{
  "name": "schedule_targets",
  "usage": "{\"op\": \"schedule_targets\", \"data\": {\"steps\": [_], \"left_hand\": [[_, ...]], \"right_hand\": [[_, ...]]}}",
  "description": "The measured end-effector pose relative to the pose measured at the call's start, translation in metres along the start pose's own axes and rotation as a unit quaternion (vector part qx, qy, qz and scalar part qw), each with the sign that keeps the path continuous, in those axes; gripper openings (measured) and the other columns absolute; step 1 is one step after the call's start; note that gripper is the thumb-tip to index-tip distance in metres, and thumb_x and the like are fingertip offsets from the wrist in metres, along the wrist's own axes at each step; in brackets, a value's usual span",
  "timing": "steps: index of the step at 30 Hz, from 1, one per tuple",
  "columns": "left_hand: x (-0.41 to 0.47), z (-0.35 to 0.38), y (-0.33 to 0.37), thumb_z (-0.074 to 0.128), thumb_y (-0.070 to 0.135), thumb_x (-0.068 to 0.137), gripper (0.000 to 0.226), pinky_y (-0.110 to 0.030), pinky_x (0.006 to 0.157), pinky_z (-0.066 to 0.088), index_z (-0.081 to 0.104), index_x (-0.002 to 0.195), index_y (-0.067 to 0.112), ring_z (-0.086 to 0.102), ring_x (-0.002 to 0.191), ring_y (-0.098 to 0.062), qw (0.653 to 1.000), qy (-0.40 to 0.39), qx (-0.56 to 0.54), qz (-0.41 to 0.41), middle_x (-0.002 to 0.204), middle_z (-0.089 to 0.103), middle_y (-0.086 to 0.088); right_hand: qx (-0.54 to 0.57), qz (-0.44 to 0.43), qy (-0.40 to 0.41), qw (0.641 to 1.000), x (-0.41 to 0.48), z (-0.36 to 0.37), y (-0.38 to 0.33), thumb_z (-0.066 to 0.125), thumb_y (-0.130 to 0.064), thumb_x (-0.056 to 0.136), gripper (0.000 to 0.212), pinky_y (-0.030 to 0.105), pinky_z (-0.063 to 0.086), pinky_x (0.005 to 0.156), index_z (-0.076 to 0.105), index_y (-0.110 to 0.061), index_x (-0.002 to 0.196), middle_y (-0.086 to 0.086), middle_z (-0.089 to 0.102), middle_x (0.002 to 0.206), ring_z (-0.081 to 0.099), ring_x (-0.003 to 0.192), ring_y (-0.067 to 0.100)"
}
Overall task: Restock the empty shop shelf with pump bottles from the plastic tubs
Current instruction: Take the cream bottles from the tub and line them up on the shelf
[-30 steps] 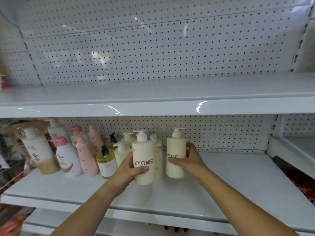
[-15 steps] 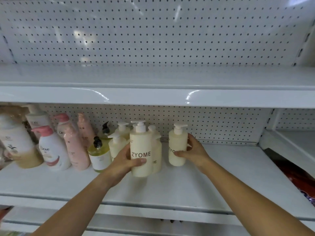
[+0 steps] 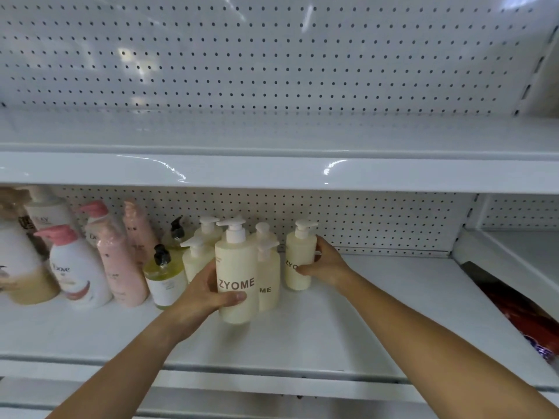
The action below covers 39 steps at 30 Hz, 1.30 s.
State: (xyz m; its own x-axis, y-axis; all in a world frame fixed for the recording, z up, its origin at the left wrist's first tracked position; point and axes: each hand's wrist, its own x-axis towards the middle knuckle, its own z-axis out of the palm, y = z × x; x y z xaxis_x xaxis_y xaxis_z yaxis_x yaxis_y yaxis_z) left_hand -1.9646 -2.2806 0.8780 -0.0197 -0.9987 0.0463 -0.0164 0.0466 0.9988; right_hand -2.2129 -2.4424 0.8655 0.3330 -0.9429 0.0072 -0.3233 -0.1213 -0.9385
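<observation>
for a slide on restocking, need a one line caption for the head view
Left hand grips the front ZYOME bottle, right hand a second bottle, both upright on the white shelf.

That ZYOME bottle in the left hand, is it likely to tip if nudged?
Probably tippy: the ZYOME bottle is tall and narrow. Likely rigid, since the left hand wraps it without denting. Smooth sides may slip.

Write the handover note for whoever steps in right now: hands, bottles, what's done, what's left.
Left hand holds the front cream bottle upright at the shelf.
Right hand holds a second cream bottle farther back, to the right.
Done: several other cream bottles stand behind and between them.
Left: release both, then fill the shelf's bare right side.
Tubs not in view.
</observation>
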Motion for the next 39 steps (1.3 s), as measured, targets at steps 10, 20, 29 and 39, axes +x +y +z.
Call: {"op": "schedule_targets", "data": {"steps": [10,20,29,39], "left_hand": [[0.002,-0.009,0.001,0.089,0.024,0.057,0.089,-0.046,0.097,0.056,0.050,0.137,0.024,0.066,0.118,-0.024,1.000,0.006,0.016,-0.004,0.127,0.069,-0.004],[0.003,-0.008,0.004,0.089,0.019,0.060,0.086,-0.040,0.094,0.057,0.051,0.136,0.024,0.066,0.118,-0.022,1.000,0.007,0.017,-0.008,0.127,0.069,-0.004],[0.011,0.006,0.016,0.086,-0.002,0.070,0.073,-0.033,0.088,0.058,0.054,0.132,0.020,0.068,0.115,-0.019,0.999,-0.003,0.047,0.009,0.123,0.072,-0.002],[0.031,0.049,0.040,0.092,0.008,0.067,0.068,-0.035,0.091,0.058,0.059,0.125,0.020,0.070,0.109,-0.017,0.995,-0.011,0.090,0.040,0.115,0.075,-0.001]], "right_hand": [[-0.002,0.004,-0.044,0.999,0.028,0.013,0.013,0.083,-0.001,0.069,0.082,0.037,0.054,0.091,0.046,-0.024,0.138,-0.007,0.061,0.122,0.059,0.111,0.011],[-0.012,0.004,-0.090,0.996,0.039,0.007,0.021,0.082,-0.002,0.071,0.085,0.025,0.055,0.085,0.042,-0.030,0.141,-0.008,0.060,0.129,0.060,0.116,0.011],[0.019,-0.043,-0.039,0.998,0.011,-0.020,0.003,0.061,0.013,0.083,0.082,0.023,0.046,0.099,0.035,-0.026,0.149,0.002,0.051,0.141,0.047,0.133,0.015],[0.017,-0.134,-0.105,0.985,-0.097,-0.002,-0.038,0.095,-0.029,0.062,0.101,0.033,0.053,0.098,0.038,-0.042,0.145,-0.013,0.059,0.133,0.059,0.122,0.009]]}}
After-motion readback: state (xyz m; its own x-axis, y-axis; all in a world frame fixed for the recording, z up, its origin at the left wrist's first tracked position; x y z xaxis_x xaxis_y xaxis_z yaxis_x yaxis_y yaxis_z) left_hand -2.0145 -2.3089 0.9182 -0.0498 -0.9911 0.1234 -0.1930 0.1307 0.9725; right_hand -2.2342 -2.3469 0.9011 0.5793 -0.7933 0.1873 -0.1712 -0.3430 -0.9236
